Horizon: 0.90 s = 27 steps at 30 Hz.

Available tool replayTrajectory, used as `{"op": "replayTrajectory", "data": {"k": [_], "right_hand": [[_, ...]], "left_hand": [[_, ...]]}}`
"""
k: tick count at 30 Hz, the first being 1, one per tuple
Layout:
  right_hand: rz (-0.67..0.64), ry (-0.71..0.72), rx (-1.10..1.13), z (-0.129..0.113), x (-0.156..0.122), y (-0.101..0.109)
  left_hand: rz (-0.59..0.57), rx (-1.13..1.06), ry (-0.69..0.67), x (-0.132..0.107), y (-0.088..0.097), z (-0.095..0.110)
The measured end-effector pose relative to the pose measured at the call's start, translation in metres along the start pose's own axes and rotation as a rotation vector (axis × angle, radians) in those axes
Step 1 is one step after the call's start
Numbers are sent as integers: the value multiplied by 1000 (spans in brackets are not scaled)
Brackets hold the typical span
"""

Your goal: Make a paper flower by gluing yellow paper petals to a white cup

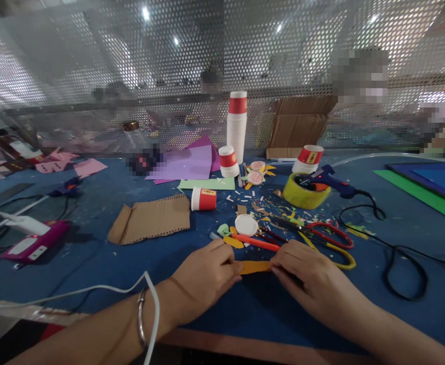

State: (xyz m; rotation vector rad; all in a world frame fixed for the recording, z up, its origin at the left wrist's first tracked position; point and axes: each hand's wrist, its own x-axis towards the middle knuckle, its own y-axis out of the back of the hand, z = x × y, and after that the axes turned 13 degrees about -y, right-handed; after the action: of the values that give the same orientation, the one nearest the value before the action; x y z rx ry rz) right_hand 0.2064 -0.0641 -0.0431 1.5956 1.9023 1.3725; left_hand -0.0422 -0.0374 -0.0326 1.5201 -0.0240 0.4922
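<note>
My left hand [203,276] and my right hand [306,279] rest on the blue table [93,258], each pinching one end of a small orange paper strip [255,266] that lies between them. Just beyond the strip lie an orange pen [254,242], a small white lid [246,225], yellow and green paper bits, and scissors with red and yellow handles [331,238]. A silver bangle [141,317] is on my left wrist.
A corrugated cardboard piece [149,219], a tipped red paper cup [204,198], a tall cup stack [236,124], a yellow tape roll [305,191], a blue glue gun [329,180] with black cable, purple paper [187,162], a pink device [35,242] and a white cable [149,304].
</note>
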Motion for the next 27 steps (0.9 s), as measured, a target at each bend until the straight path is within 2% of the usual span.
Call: {"op": "replayTrajectory", "data": {"k": [4, 7, 11, 16, 22, 27], "right_hand": [[26, 2, -9, -1, -1, -3], [49, 24, -30, -2, -1, -4], [46, 63, -60, -3, -1, -4], [34, 93, -82, -2, -1, -4], [29, 108, -89, -2, -1, -2], [38, 110, -67, 0, -1, -2]], "left_hand": [[3, -21, 11, 2, 0, 2], [-5, -125, 26, 4, 1, -3], [40, -220, 42, 3, 2, -5], [-11, -153, 81, -8, 5, 1], [-80, -50, 0, -23, 19, -5], [-125, -71, 55, -17, 24, -4]]}}
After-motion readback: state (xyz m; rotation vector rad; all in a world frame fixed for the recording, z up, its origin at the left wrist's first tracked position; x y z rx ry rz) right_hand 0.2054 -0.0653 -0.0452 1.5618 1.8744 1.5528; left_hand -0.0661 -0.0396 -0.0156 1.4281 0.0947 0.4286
